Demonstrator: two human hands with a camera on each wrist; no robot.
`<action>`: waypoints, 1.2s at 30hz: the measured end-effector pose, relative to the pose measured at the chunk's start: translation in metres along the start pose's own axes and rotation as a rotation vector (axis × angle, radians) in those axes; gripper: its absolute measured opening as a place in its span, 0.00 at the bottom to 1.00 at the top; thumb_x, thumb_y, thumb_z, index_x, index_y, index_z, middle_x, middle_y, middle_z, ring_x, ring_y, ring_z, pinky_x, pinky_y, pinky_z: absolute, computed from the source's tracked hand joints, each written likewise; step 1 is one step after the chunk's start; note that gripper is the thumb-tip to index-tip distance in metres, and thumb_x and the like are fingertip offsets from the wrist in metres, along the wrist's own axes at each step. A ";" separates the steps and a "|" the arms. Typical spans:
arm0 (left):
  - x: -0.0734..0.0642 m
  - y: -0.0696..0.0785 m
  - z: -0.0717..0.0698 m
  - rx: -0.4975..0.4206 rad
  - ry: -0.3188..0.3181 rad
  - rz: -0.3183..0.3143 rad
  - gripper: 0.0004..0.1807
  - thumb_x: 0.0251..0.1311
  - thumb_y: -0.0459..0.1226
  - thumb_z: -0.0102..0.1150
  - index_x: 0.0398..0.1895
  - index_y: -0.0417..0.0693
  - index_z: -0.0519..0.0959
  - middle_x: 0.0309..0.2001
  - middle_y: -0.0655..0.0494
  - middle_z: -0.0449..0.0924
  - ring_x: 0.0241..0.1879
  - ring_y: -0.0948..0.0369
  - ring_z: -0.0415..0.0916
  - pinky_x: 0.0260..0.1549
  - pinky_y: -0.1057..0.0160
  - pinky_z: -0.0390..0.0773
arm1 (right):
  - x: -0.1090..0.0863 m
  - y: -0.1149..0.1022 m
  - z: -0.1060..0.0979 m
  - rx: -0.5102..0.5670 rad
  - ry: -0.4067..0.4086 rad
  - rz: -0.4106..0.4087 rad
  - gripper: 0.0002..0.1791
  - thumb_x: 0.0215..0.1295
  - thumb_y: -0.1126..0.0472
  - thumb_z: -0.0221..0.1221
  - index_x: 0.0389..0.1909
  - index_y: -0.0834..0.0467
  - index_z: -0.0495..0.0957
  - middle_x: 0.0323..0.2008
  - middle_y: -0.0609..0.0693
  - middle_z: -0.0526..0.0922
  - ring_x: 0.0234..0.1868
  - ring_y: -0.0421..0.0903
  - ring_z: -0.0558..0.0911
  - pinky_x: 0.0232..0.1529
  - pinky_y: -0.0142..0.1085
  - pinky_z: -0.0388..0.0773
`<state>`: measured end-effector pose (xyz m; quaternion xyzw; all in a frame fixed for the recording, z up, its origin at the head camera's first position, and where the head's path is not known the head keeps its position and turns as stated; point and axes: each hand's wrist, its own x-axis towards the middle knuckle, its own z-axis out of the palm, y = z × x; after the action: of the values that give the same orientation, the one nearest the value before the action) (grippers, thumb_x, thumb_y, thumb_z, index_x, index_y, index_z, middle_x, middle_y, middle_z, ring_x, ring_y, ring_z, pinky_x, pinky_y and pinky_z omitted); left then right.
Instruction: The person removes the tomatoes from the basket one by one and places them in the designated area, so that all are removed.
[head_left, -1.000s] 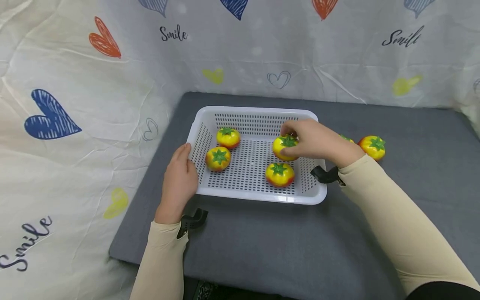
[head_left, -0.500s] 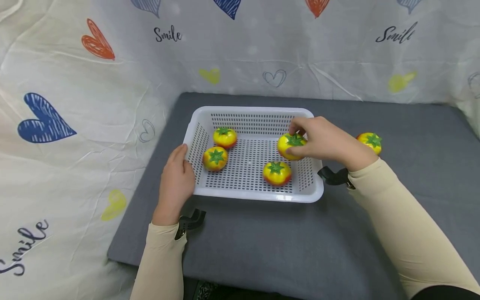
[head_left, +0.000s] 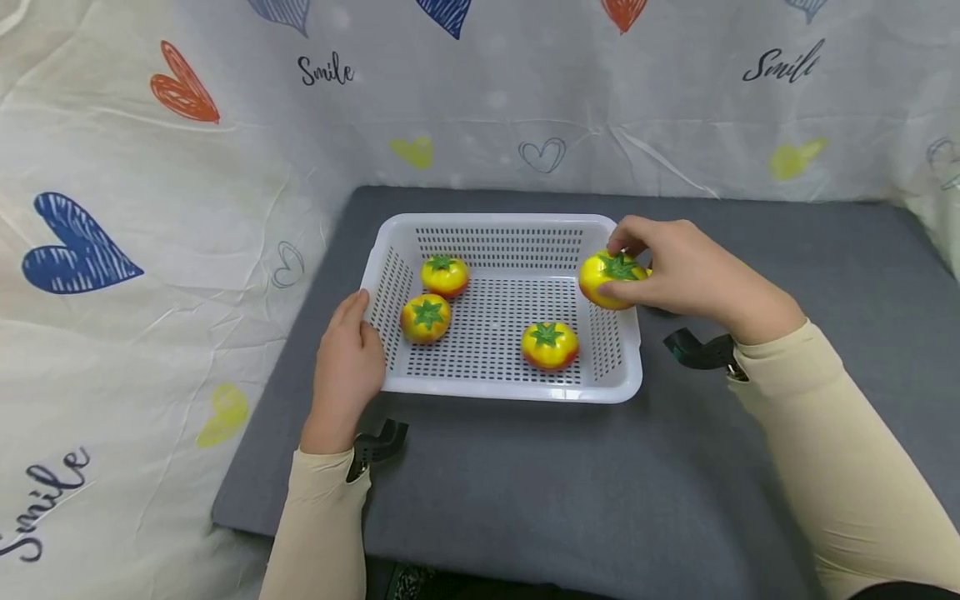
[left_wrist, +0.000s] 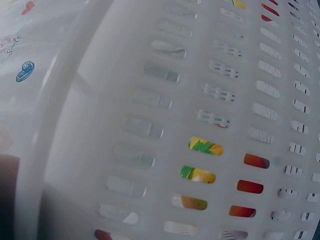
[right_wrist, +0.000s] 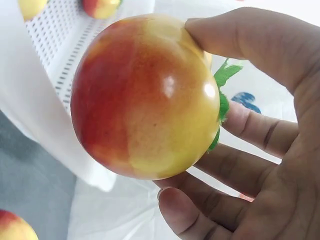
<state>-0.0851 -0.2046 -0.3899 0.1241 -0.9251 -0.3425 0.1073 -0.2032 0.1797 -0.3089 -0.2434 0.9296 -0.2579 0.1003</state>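
My right hand (head_left: pixel 686 271) pinches a yellow-and-red tomato (head_left: pixel 600 279) with a green leafy top, just over the right end of a white perforated basket (head_left: pixel 510 395). In the right wrist view the held tomato (right_wrist: pixel 145 100) is large, with the thumb and fingertips at its sides. Three similar tomatoes sit in the basket: two at the left, one rear (head_left: pixel 446 276) and one front (head_left: pixel 425 319), and one at the front right (head_left: pixel 550 346). My left hand (head_left: pixel 347 358) lies with straight fingers against the basket's left side, whose slotted wall (left_wrist: pixel 125 95) fills the left wrist view.
The basket stands on a grey-covered table (head_left: pixel 495 475). Another tomato (right_wrist: pixel 15 227) lies on the table outside the basket, hidden behind my right hand in the head view. A white sheet (head_left: pixel 652 92) with hearts and lettering hangs along the back and left.
My right hand has lifted its tomato and carried it rightward from inside the basket to over the right rim. The left hand stays at the basket's left side; the head view has shifted slightly.
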 end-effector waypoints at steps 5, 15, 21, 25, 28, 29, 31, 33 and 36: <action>-0.001 0.001 -0.001 -0.005 -0.002 -0.007 0.28 0.79 0.33 0.38 0.80 0.37 0.64 0.80 0.41 0.61 0.66 0.41 0.73 0.63 0.37 0.73 | -0.007 0.005 -0.009 0.007 -0.001 0.047 0.27 0.62 0.43 0.72 0.54 0.54 0.78 0.54 0.57 0.83 0.42 0.52 0.80 0.38 0.43 0.80; 0.000 0.000 0.002 -0.001 0.007 -0.003 0.28 0.79 0.33 0.38 0.79 0.36 0.64 0.79 0.40 0.62 0.66 0.41 0.74 0.63 0.38 0.74 | -0.022 0.035 -0.027 -0.001 0.035 0.156 0.32 0.61 0.38 0.72 0.57 0.54 0.77 0.60 0.59 0.80 0.44 0.56 0.81 0.35 0.44 0.79; 0.000 -0.001 0.001 -0.005 0.007 0.009 0.28 0.79 0.32 0.38 0.79 0.36 0.64 0.79 0.40 0.62 0.64 0.41 0.75 0.61 0.38 0.75 | -0.028 0.051 -0.025 -0.002 0.039 0.154 0.31 0.60 0.40 0.74 0.56 0.54 0.77 0.58 0.61 0.81 0.48 0.57 0.83 0.37 0.40 0.78; 0.001 -0.003 0.002 0.004 0.006 0.006 0.28 0.79 0.33 0.38 0.79 0.36 0.64 0.79 0.40 0.62 0.65 0.41 0.74 0.63 0.38 0.74 | -0.033 0.060 -0.016 0.003 0.045 0.143 0.29 0.60 0.42 0.75 0.54 0.54 0.78 0.55 0.61 0.82 0.49 0.57 0.81 0.39 0.41 0.76; 0.001 -0.003 0.002 0.005 0.002 0.001 0.28 0.79 0.33 0.38 0.79 0.36 0.64 0.79 0.40 0.61 0.67 0.41 0.73 0.64 0.38 0.73 | -0.036 0.065 -0.007 -0.007 0.047 0.134 0.29 0.60 0.43 0.75 0.55 0.55 0.79 0.51 0.60 0.82 0.47 0.57 0.78 0.40 0.44 0.74; 0.001 -0.003 0.003 0.003 0.001 -0.001 0.28 0.79 0.33 0.38 0.79 0.36 0.64 0.79 0.40 0.61 0.66 0.41 0.73 0.64 0.38 0.73 | -0.037 0.067 -0.004 -0.008 0.045 0.134 0.29 0.60 0.43 0.75 0.55 0.55 0.79 0.50 0.60 0.82 0.47 0.57 0.77 0.40 0.44 0.74; 0.001 -0.004 0.003 0.000 -0.001 -0.003 0.28 0.79 0.33 0.38 0.79 0.36 0.64 0.79 0.39 0.61 0.66 0.41 0.73 0.63 0.38 0.74 | -0.039 0.070 0.002 -0.002 0.040 0.138 0.30 0.61 0.43 0.74 0.56 0.55 0.79 0.50 0.60 0.81 0.47 0.57 0.77 0.41 0.46 0.74; 0.001 -0.004 0.003 -0.001 -0.001 -0.001 0.28 0.79 0.33 0.38 0.79 0.36 0.63 0.79 0.39 0.61 0.65 0.41 0.74 0.62 0.38 0.75 | -0.042 0.074 0.007 0.007 0.037 0.141 0.30 0.61 0.43 0.74 0.57 0.56 0.79 0.51 0.61 0.82 0.49 0.58 0.77 0.44 0.48 0.74; 0.002 -0.004 0.002 0.004 0.002 0.005 0.28 0.79 0.33 0.38 0.80 0.36 0.63 0.79 0.40 0.61 0.64 0.41 0.75 0.61 0.38 0.76 | -0.045 0.081 0.015 0.023 0.042 0.145 0.30 0.62 0.44 0.74 0.58 0.57 0.80 0.53 0.63 0.83 0.53 0.60 0.77 0.49 0.53 0.74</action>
<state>-0.0868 -0.2067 -0.3940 0.1225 -0.9260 -0.3400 0.1089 -0.1920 0.2564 -0.3614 -0.1688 0.9437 -0.2654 0.1020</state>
